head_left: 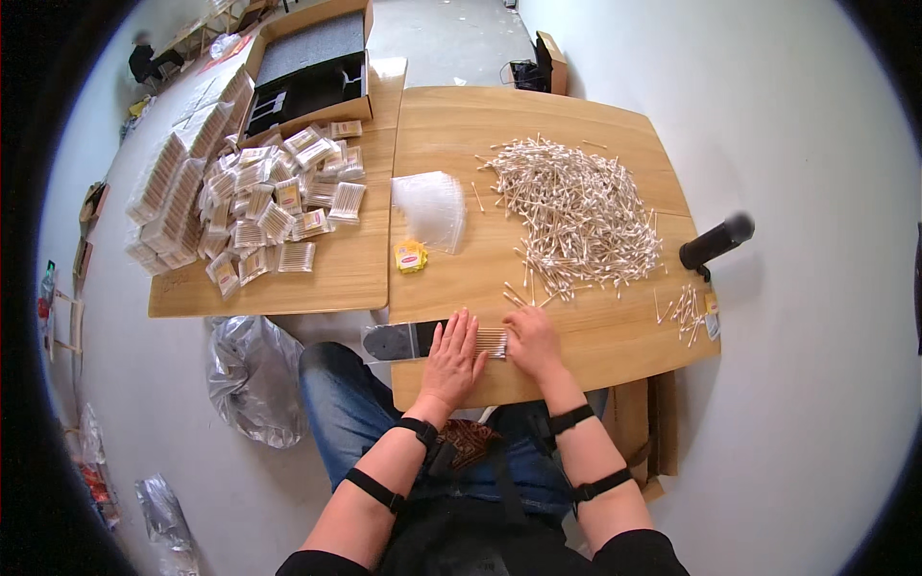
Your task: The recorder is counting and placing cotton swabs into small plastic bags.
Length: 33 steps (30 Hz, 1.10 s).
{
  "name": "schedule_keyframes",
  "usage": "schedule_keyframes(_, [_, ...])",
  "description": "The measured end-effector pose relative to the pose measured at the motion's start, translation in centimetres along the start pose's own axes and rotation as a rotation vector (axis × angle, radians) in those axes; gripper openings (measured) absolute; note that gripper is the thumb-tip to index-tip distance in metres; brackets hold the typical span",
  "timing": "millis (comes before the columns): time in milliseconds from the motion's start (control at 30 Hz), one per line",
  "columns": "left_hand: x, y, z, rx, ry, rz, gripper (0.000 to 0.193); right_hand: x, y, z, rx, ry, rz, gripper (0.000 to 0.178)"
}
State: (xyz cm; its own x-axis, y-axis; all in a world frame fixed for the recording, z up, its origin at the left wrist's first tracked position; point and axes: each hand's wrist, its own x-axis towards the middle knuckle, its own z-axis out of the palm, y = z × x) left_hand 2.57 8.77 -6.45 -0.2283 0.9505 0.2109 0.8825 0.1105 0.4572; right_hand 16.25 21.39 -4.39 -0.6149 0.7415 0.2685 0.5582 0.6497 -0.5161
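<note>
Flat across a dark strip with a rounded grey end (389, 342) lies my left hand (454, 360), its fingers stretched out. Clear plastic film seems to cover that strip. A neat row of cotton swabs (490, 342) pokes out between my two hands at the table's front edge. My right hand (534, 342) has its fingers curled in against the right end of this row; the fingertips are partly hidden. Just beyond it a few loose swabs (526, 291) point toward the knuckles. A fan of clear plastic bags (434, 206) and a small stack of yellow labels (410, 255) lie farther off.
A big heap of loose cotton swabs (576, 216) covers the table's right half. Filled swab packs (279, 197) pile up at left, beside stacked packs (178, 192) and an open cardboard box (307, 72). A black cylinder (715, 242) and a small swab pile (686, 315) are at right.
</note>
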Motion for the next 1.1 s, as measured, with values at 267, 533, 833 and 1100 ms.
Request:
schedule_keyframes(267, [0.1, 0.3, -0.3, 0.085, -0.037, 0.054, 0.064, -0.7, 2.3, -1.5, -0.1, 0.206, 0.273, 0.014])
schedule_keyframes(533, [0.2, 0.2, -0.4, 0.159, -0.076, 0.095, 0.062, 0.1, 1.0, 0.2, -0.089, 0.097, 0.103, 0.007])
schedule_keyframes(833, [0.0, 0.2, -0.2, 0.082, -0.051, 0.034, 0.062, 0.9, 0.4, 0.3, 0.093, 0.012, -0.021, 0.004])
schedule_keyframes(1100, [-0.1, -0.3, 0.5, -0.038, 0.026, -0.006, 0.059, 0.8, 0.2, 0.6, 0.118, 0.038, 0.007, 0.01])
